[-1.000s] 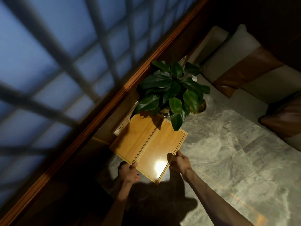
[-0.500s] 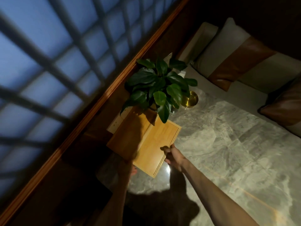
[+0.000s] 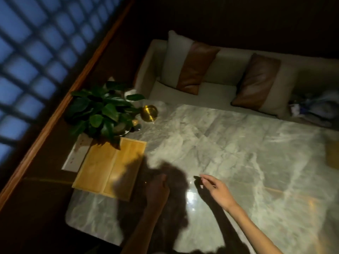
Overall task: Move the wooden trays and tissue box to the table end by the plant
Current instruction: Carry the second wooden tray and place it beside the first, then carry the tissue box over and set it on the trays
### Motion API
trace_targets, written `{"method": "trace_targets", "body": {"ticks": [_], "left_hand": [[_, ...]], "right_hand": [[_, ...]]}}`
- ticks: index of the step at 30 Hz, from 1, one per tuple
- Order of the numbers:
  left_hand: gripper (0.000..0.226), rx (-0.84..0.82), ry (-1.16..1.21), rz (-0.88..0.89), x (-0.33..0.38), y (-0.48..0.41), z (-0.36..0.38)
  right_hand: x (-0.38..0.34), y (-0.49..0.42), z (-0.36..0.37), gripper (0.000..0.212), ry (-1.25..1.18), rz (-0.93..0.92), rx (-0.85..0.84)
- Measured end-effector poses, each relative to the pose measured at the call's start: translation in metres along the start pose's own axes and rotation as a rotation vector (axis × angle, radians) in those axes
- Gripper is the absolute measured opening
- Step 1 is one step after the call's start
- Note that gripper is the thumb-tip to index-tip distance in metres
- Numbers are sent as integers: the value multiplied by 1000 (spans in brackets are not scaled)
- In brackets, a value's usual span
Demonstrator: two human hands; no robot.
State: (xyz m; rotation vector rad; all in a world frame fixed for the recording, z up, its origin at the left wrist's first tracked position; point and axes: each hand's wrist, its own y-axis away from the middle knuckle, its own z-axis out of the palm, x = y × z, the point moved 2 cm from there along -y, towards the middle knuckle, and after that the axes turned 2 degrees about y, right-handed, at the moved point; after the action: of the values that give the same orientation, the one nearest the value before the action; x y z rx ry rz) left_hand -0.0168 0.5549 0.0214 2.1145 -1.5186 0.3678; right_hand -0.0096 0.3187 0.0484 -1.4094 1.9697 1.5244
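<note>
- My right hand point(image 3: 215, 191) holds nothing; the fingers are loosely spread, the thumb and forefinger are a little apart, and the palm is turned down over the marble table point(image 3: 229, 149).
- My right forearm comes in from the lower right corner and reaches toward the plant point(image 3: 102, 110), but the hand is well apart from it.
- My left hand point(image 3: 157, 189) is in deep shadow. It seems loosely curled and I see nothing in it, but I cannot tell for sure how far the fingers are closed.
- The left hand is just beside the near corner of the wooden trays point(image 3: 110, 167); whether it touches them I cannot tell.
- The two wooden trays lie flat and side by side on the table, directly in front of the plant, and its leaves hang over their far edge.
- My shadow covers the near right part of the trays.
- A small gold bowl point(image 3: 149, 113) stands on the table just to the right of the plant.
- Behind the plant, further right, is a pale sofa point(image 3: 225, 88) with brown cushions point(image 3: 256, 81).
- A yellowish thing point(image 3: 332, 156) is at the right edge of the table, far from the plant; it is cut off and too blurred to name.
</note>
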Motion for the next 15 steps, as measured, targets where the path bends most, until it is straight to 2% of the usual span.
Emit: {"method": "trace_targets", "body": {"ticks": [4,6,8,11,13,15], "left_hand": [[35,-200,-118,217,119,36,47],[36,-228,-176,286,163,53,68],[32,-219,-198,344,205,69,89],[28,-288,-312,412,266,88,125],[32,-372,-340,413,302,97,152],[31,-440,-298,402,338,103,181]], "right_hand": [[78,32,-104,37,453,-121,190],[117,42,-148,49,619,-194,287],[147,50,-191,50,732,-168,348],[185,61,-253,48,776,-62,287],[222,70,-291,76,844,30,228],[260,77,-327,104,874,98,271]]}}
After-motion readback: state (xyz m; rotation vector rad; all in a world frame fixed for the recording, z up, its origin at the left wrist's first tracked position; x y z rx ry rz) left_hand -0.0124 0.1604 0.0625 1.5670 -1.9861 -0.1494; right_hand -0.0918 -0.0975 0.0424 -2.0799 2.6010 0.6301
